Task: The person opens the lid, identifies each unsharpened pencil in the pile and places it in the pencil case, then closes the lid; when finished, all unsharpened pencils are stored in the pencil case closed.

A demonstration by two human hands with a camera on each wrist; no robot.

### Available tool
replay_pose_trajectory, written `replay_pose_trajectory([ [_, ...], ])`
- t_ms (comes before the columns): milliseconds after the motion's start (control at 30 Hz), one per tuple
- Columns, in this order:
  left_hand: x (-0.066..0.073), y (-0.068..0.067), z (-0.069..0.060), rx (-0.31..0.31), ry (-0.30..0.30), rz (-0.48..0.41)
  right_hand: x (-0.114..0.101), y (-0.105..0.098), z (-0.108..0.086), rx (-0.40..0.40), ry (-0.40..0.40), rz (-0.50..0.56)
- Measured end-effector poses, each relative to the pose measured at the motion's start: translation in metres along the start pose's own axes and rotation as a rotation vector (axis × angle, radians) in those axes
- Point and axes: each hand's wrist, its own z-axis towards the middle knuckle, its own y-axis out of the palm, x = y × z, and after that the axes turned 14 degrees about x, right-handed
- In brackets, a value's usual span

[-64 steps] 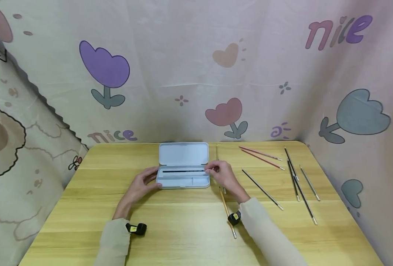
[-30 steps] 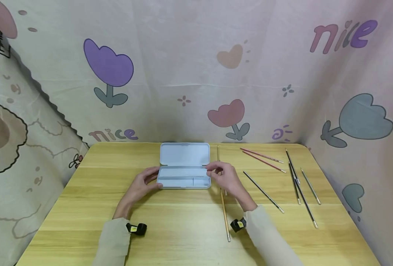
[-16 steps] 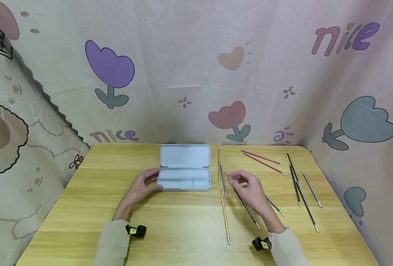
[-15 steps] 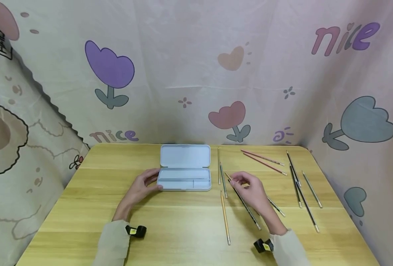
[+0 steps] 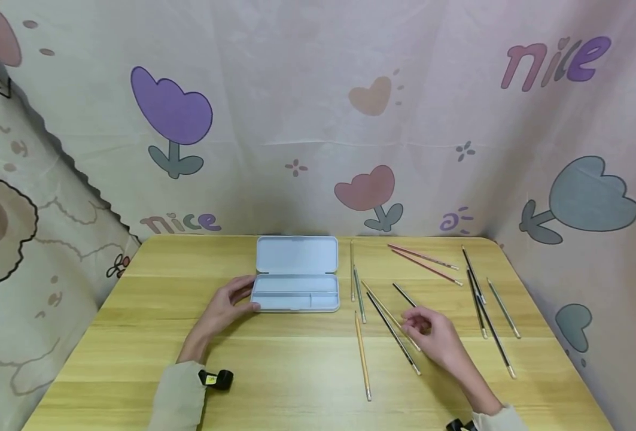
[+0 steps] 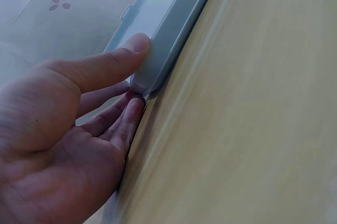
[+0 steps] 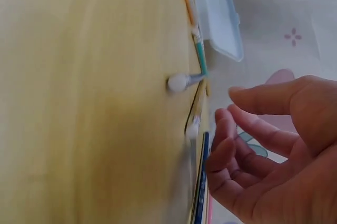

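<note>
A pale blue pencil case (image 5: pixel 296 254) lies with its lid raised, and no pencil shows in its compartments. My left hand (image 5: pixel 225 308) holds its left end. In the left wrist view the thumb (image 6: pixel 113 66) lies on the case's edge (image 6: pixel 176 34), with fingers at the end. To the right, my right hand (image 5: pixel 433 335) hovers by a dark pencil (image 5: pixel 404 294), covering its lower part. Thumb and fingers stand apart with nothing between them in the right wrist view. Left of this hand lie a yellow pencil (image 5: pixel 382 305) and a black pencil (image 5: pixel 393 333).
Beside the case lie an orange pencil (image 5: pixel 362 356), a teal pencil (image 5: pixel 359 296) and a thin yellowish pencil (image 5: pixel 352 269). Two red pencils (image 5: pixel 427 267) lie farther back. Several dark pencils (image 5: pixel 498 338) and a grey-green pencil (image 5: pixel 504 308) are at the table's right. A printed curtain (image 5: pixel 274 108) hangs behind.
The black pencil seen in the case earlier is gone from it. My right hand has moved from the case toward the right and nearer me, leaving the yellow and black pencils. The left hand stays.
</note>
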Motion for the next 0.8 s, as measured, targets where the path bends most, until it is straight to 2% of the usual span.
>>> replay_pose_trajectory([
  [167, 0.001, -0.002, 0.0, -0.001, 0.01, 0.009, 0.006, -0.005, -0.007, -0.064, 0.076, -0.068],
  [267, 0.002, -0.001, 0.0, -0.004, 0.007, 0.01, 0.007, -0.005, -0.01, -0.07, 0.104, -0.113],
  [567, 0.0, -0.002, -0.002, -0.005, 0.005, 0.001, 0.003, 0.0, -0.012, -0.03, 0.083, -0.226],
  [800, 0.002, 0.0, -0.001, -0.008, 0.012, 0.001, 0.001, -0.002, -0.011, -0.005, 0.079, -0.247],
])
